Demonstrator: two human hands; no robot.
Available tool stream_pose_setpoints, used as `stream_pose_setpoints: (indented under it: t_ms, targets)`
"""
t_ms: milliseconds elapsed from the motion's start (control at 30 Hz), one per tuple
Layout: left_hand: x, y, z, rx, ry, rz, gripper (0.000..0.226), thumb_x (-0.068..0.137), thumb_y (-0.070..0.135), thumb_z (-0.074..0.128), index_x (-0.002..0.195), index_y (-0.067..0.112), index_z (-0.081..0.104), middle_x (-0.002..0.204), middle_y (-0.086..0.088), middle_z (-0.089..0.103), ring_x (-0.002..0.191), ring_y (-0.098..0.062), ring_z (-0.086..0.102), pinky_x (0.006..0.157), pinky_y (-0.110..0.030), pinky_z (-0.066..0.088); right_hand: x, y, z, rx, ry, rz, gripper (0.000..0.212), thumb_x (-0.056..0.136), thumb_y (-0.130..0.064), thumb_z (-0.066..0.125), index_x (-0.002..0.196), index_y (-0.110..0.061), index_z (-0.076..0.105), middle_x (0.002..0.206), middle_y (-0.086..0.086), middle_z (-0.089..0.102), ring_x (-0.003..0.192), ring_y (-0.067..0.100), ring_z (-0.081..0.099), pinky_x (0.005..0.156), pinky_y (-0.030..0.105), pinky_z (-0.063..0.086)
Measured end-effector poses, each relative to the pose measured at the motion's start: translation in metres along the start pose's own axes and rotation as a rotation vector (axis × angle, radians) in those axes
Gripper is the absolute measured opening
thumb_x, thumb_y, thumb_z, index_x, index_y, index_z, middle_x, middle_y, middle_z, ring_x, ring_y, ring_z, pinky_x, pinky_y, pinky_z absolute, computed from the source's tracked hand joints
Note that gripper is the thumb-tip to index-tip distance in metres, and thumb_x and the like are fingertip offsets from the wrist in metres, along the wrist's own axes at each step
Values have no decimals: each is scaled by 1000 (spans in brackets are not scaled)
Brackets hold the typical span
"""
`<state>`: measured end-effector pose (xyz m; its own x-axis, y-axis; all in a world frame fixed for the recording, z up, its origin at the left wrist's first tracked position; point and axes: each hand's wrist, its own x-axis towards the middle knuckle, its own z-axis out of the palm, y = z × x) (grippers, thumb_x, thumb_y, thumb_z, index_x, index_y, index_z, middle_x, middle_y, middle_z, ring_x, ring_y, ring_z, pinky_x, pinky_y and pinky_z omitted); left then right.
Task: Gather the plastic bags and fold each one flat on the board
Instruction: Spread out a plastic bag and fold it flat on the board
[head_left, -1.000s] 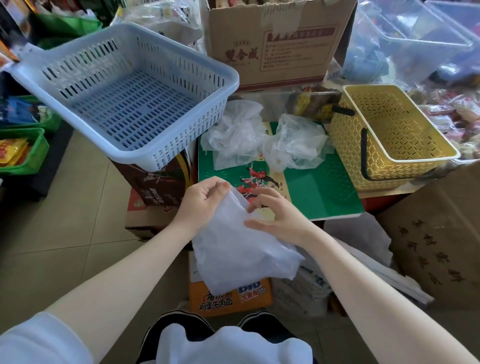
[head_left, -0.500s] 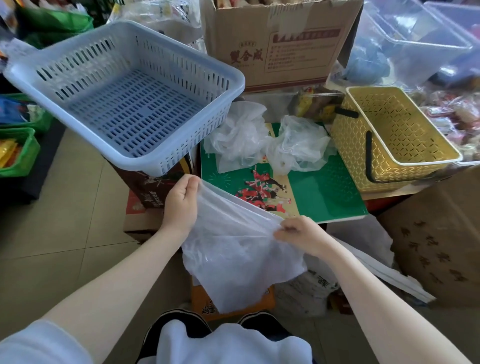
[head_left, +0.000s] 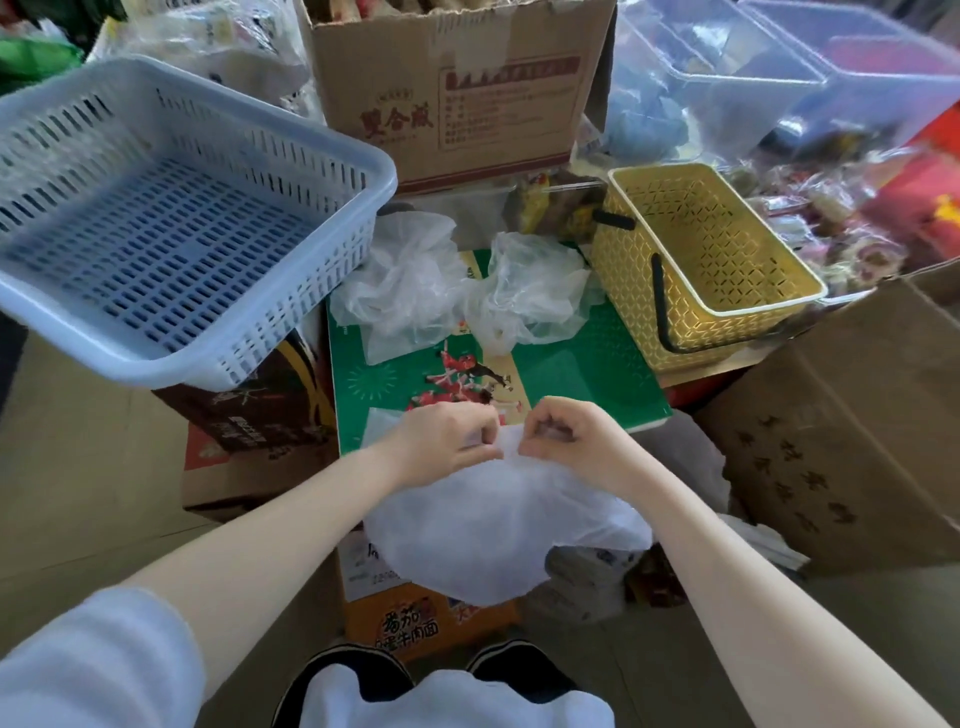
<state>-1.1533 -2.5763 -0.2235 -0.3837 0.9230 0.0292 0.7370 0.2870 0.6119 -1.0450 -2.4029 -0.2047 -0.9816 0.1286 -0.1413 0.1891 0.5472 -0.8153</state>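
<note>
Setting: cluttered stock area, tiled floor (head_left: 78, 467) at left of frame, cartons stacked around a green board (head_left: 582, 374) at centre.
Blue basket (head_left: 171, 218): upper left of frame, slotted plastic, tilted, nothing visible inside; perched on a dark printed carton (head_left: 249, 400).
Yellow basket (head_left: 696, 265): right of centre, latticed, black handle folded down its side, nothing visible inside.
Open cardboard box (head_left: 467, 88): top centre, red print on front, packaged goods showing at the rim, contents too blurred to name.
Clear tubs (head_left: 779, 67): upper right, at least two, contents unclear.
Brown carton (head_left: 852, 431): right edge, flap up.
Orange carton (head_left: 410, 623): bottom centre, under the board's near end.
Bags, count: three clear ones. Two crumpled bags (head_left: 410, 291) side by side on far end of board, touching each other. Third, held bag (head_left: 498, 530), hanging off the board's near edge toward the viewer.
Left hand (head_left: 447, 441): fingers curled, pinching top edge of held bag.
Right hand (head_left: 576, 436): fingers curled, pinching same edge.
Hands, relation: drawn close together, nearly touching, over the board's near edge.
Sleeve (head_left: 93, 665): white, lower left.
</note>
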Motion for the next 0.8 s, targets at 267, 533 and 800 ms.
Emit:
stream_pose_setpoints:
  t_ms: [267,533,800]
  targets:
    - [7,1,11,-41,-80,-137,50,81,48,59,119,19,45,102,6,56,92,-11,54,78,-28,43,-21,46,-21,139,111,128,25,81,-3,67,80,-27,60,78,-10,62,66,-4,54,66,16,44]
    - [23,6,27,-72,141,-96,33,85,37,52,104,11,59,83,-5,67,70,-22,61,62,-34,48,-13,44,-31,70,-68,151,45,77,-27,75,115,-28,52,101,-9,57,83,7,53,76,23,45]
    - [2,-26,2,-217,334,-368,16,91,26,54,95,11,58,72,-10,62,58,-15,51,59,-24,37,-35,75,-26,158,123,296,34,84,-24,67,114,-23,52,102,-2,64,80,16,60,75,30,49]
